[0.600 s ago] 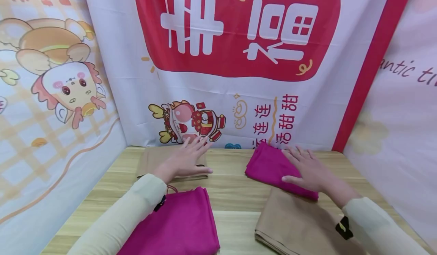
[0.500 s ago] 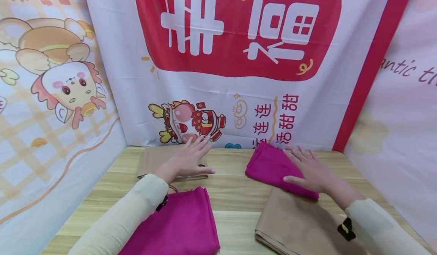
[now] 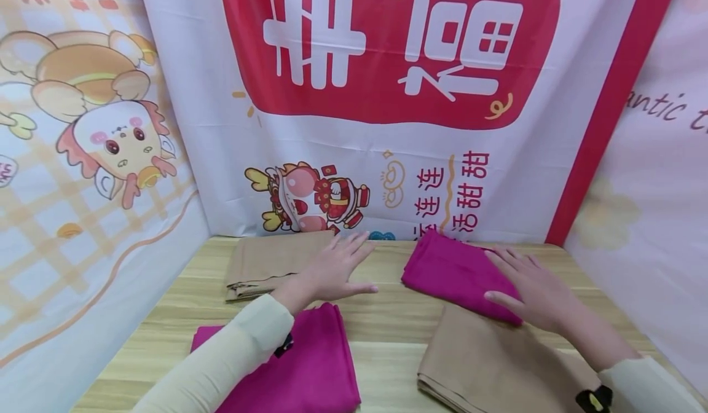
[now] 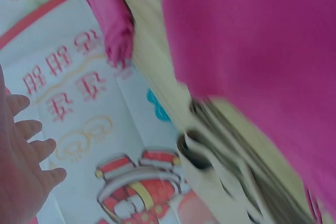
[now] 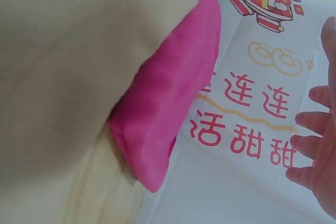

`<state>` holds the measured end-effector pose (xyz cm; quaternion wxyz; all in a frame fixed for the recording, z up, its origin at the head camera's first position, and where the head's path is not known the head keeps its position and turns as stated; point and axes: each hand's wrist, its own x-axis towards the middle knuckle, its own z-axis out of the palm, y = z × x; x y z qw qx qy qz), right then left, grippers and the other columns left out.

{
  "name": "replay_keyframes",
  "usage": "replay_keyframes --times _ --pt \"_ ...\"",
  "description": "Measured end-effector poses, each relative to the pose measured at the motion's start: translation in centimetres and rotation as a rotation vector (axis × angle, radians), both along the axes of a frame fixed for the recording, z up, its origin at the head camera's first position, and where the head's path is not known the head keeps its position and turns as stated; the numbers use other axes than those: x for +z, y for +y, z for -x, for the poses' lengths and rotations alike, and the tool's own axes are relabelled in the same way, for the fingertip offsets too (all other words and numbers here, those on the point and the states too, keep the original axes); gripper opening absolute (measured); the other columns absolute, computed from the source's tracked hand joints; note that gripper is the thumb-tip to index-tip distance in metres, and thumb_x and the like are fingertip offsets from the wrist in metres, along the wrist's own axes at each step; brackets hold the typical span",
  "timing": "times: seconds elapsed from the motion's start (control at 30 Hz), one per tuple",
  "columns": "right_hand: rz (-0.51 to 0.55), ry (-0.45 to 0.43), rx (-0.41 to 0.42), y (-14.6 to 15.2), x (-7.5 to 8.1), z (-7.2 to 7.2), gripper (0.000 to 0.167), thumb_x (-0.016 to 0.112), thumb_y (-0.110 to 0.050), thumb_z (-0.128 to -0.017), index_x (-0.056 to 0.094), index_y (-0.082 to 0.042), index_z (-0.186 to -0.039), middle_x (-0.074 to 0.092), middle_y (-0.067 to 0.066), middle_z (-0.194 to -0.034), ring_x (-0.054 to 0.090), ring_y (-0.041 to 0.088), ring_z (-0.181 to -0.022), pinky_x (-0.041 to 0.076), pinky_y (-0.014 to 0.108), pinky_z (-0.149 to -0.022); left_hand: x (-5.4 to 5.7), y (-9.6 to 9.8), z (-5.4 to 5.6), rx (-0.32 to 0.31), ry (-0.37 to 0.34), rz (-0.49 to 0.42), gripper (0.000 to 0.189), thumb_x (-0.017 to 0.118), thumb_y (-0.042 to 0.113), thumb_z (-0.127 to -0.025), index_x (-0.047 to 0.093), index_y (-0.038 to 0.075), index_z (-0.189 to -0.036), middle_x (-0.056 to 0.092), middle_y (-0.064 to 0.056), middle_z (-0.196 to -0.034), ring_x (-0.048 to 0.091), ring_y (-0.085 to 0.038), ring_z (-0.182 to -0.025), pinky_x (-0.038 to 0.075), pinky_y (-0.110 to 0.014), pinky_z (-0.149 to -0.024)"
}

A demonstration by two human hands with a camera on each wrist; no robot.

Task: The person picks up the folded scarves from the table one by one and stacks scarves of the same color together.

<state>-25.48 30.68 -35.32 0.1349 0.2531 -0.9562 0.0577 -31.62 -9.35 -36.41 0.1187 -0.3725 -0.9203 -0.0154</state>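
My left hand (image 3: 330, 271), fingers spread and straight, hovers between the back-left folded beige cloth (image 3: 276, 259) and the front-left folded magenta cloth (image 3: 315, 364). Nothing is in it. My right hand (image 3: 533, 287) is held out flat in the same way, overlapping the right end of a smaller folded magenta cloth (image 3: 450, 271) at the back right. Below its forearm lies a larger folded beige cloth (image 3: 487, 364). In the left wrist view the beige cloth (image 4: 226, 166) shows its layered folded edges. The right wrist view shows the small magenta cloth (image 5: 168, 93) beside empty fingers (image 5: 310, 145).
The four-sided wooden table (image 3: 381, 327) carries the cloths. A white and red printed banner (image 3: 387, 136) hangs right behind its back edge. Printed cloth walls stand at the left (image 3: 99, 173) and right (image 3: 658, 204).
My left hand has moved right and slightly nearer, uncovering more of the back-left beige cloth. My right hand has moved right and slightly nearer. The view has shifted a little; the cloths stay put.
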Motion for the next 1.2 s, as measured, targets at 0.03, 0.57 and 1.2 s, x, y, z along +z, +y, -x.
replay_keyframes --times 0.03,0.57,1.2 --pt "0.006 0.008 -0.002 0.2 0.0 -0.4 0.079 0.062 -0.052 -0.09 0.039 -0.003 -0.147 0.037 0.025 -0.147 0.03 0.047 -0.134 0.02 0.063 -0.109 -0.1 0.5 -0.2 -0.014 -0.003 -0.018 0.09 0.045 0.073 -0.088 0.022 0.018 -0.156 0.016 -0.007 -0.161 0.015 -0.027 -0.146 0.012 -0.052 -0.116" --pt "0.1 0.077 -0.087 3.3 -1.7 -4.3 0.067 0.072 -0.043 -0.086 0.053 -0.005 -0.137 0.055 0.025 -0.13 0.052 0.046 -0.115 0.043 0.064 -0.089 -1.2 7.4 -3.3 -0.114 -0.102 -0.111 0.08 0.042 0.071 -0.09 0.039 0.019 -0.15 0.038 -0.001 -0.152 0.038 -0.02 -0.136 0.033 -0.04 -0.11" --pt "0.195 -0.125 -0.335 7.7 -5.2 -6.8 0.068 0.068 -0.049 -0.088 0.06 0.012 -0.117 0.063 0.029 -0.111 0.061 0.046 -0.098 0.048 0.062 -0.078 -4.0 11.4 -4.1 -0.058 -0.584 -0.243 0.087 0.055 0.07 -0.085 0.039 0.012 -0.149 0.045 -0.001 -0.146 0.042 -0.013 -0.132 0.039 -0.031 -0.105"
